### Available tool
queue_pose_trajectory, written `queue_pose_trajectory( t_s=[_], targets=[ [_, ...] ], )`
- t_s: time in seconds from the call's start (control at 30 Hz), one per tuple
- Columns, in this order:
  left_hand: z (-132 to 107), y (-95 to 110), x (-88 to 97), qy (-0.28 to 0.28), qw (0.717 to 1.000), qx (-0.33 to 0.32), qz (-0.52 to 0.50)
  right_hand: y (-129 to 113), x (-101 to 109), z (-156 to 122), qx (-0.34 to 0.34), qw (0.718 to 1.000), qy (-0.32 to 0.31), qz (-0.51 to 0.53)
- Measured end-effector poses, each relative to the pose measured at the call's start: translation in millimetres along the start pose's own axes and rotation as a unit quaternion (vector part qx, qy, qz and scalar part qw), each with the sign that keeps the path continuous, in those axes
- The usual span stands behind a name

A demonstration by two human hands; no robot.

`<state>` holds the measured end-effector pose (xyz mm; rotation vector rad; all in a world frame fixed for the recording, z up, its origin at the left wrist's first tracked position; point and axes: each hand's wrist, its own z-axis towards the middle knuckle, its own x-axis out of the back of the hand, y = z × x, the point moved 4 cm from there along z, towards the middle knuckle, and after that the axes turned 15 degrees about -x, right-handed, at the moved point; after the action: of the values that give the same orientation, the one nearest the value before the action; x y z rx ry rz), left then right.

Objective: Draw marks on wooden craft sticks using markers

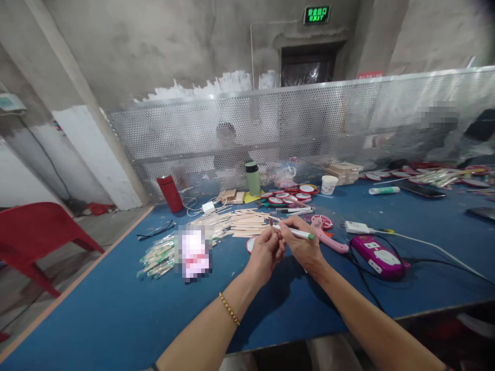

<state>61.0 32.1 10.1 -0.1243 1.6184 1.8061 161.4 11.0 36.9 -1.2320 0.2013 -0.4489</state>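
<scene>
My right hand (303,243) grips a white marker pen (299,233) with a green end, its writing end pointing left. My left hand (266,251), a gold bead bracelet on the wrist, pinches a small stick with a reddish-brown tip (271,224). The pen's end meets or nearly meets this stick; which of the two I cannot tell. Just behind my hands lies a pile of flat wooden sticks (247,222). Part of a white round piece (251,243) shows beside my left hand. A pink-handled tool (332,242) lies right of my right hand.
Plastic-wrapped sticks (158,255) and a blurred phone-like block (194,255) lie left. A red flask (170,193), green flask (252,179) and paper cup (329,184) stand behind. Right are a purple device (379,257) and cables. A perforated metal screen (185,134) borders the blue table (116,309).
</scene>
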Motion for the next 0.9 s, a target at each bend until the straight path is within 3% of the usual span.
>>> queue_pose_trajectory(
  t_s=[0.53, 0.9],
  targets=[
    [-0.7, 1.9, -1.7, -0.018, 1.0, -0.001, 0.018, 1.1, -1.9, -0.9, -0.014, 1.0, -0.025, 0.008],
    [-0.9, 0.5, -0.5, -0.017, 1.0, -0.008, 0.018, -2.8, -0.5, 0.5, 0.008, 1.0, -0.005, -0.021]
  ],
)
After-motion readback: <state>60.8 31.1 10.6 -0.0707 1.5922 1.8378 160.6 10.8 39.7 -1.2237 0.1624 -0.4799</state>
